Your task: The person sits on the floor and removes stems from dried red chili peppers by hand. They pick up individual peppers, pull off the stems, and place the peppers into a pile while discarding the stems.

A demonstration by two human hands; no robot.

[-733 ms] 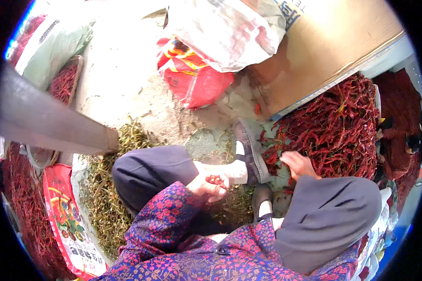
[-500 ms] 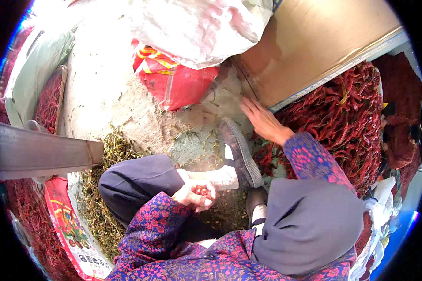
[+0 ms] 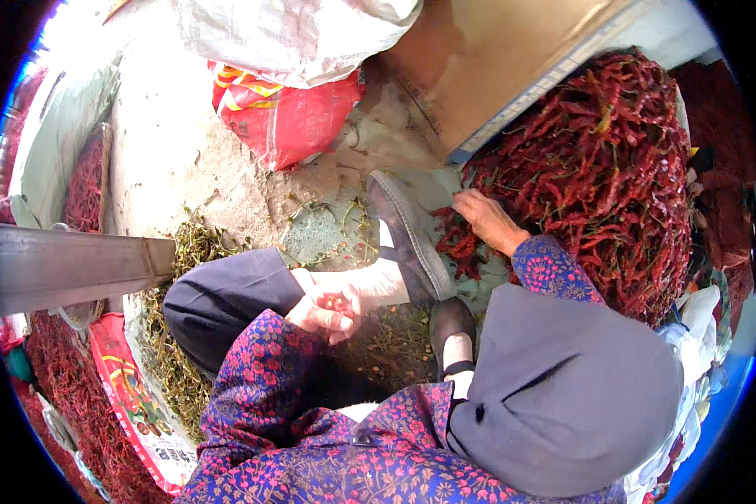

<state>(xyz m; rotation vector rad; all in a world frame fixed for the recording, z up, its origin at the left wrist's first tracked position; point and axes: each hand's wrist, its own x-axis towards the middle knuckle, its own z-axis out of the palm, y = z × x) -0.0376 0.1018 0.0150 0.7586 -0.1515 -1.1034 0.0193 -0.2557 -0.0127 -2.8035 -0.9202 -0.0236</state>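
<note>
My left hand (image 3: 326, 314), palm turned up over my ankle, is closed around a few small red-orange bits (image 3: 334, 301) too small to name. At the near left edge of a big heap of dried red chillies (image 3: 592, 181), my right hand (image 3: 489, 220) reaches low with its fingers bent together. What its fingertips hold, if anything, is hidden. Loose chillies (image 3: 458, 244) lie just below that hand, between it and my shoe (image 3: 407, 227).
A cardboard sheet or box (image 3: 496, 67) borders the heap at the top. Ahead lies a red sack (image 3: 290, 122) under a white one (image 3: 302, 38). At left are a metal post (image 3: 80, 267), dried stems (image 3: 172, 353) and more chillies (image 3: 67, 395).
My right hand has left the cardboard's lower corner; its stretched fingers are now bent together by the heap's edge. The view has shifted to the right. My left hand keeps its bits.
</note>
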